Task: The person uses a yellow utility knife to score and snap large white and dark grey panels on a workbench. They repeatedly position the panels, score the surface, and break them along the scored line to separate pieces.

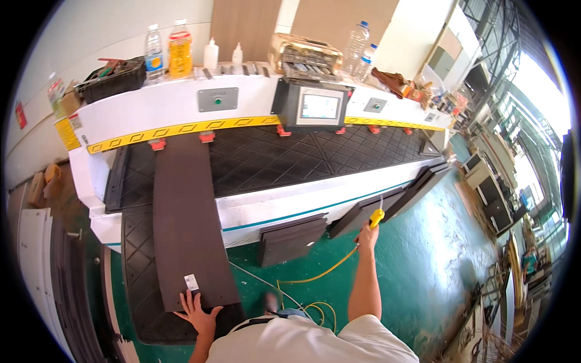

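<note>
A long dark brown panel [186, 224] lies lengthwise on the black mat-like bed [136, 272] of a white machine. Its far end runs under the machine's crossbeam. My left hand [198, 316] rests with fingers spread on the panel's near end, just below a small white label [191, 282]. Out to the right, my right hand [367, 236] grips a yellow air blow gun [377, 217], its thin nozzle pointing up and away. A yellow hose [321, 276] trails from the gun down to the floor.
The white crossbeam [175, 115] carries a screen [320, 106], bottles [180, 51] and a black tool box [112, 81]. Dark panels [293, 239] lean against the machine's front. More boards [69, 284] stand at left. Hose loops lie near my feet on the green floor [411, 260].
</note>
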`<act>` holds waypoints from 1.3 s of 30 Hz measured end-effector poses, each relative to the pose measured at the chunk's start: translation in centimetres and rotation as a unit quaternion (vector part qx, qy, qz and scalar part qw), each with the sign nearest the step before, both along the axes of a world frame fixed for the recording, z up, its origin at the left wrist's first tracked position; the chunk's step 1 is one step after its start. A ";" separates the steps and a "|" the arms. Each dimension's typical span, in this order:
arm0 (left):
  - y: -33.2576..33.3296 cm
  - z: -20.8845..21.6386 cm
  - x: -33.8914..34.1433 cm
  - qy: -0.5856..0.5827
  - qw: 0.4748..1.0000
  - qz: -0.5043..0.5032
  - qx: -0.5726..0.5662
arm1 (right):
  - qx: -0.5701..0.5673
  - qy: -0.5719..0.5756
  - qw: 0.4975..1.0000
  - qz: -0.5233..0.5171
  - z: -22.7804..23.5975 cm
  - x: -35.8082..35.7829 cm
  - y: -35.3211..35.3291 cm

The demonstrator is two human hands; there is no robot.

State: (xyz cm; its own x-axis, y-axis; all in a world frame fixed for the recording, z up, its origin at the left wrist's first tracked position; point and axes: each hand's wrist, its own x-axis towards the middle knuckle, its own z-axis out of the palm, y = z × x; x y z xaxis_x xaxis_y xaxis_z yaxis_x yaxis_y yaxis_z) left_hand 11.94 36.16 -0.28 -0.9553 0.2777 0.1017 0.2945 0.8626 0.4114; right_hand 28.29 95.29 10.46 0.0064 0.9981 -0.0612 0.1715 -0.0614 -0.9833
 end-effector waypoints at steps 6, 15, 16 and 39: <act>0.3 0.1 0.1 0.000 1.000 -0.004 0.004 | -0.030 -0.039 0.999 -0.016 2.7 6.2 0.3; -0.4 0.3 -0.2 -0.012 1.000 0.000 -0.008 | -0.176 -0.092 0.914 0.354 7.0 3.4 -10.2; -0.4 0.2 -0.2 -0.012 1.000 -0.004 -0.009 | -0.171 -0.082 0.923 0.334 7.0 3.9 -10.3; -3.5 -0.1 -0.8 0.045 0.996 0.073 0.002 | -0.219 -0.315 0.487 0.784 6.3 -0.8 -23.0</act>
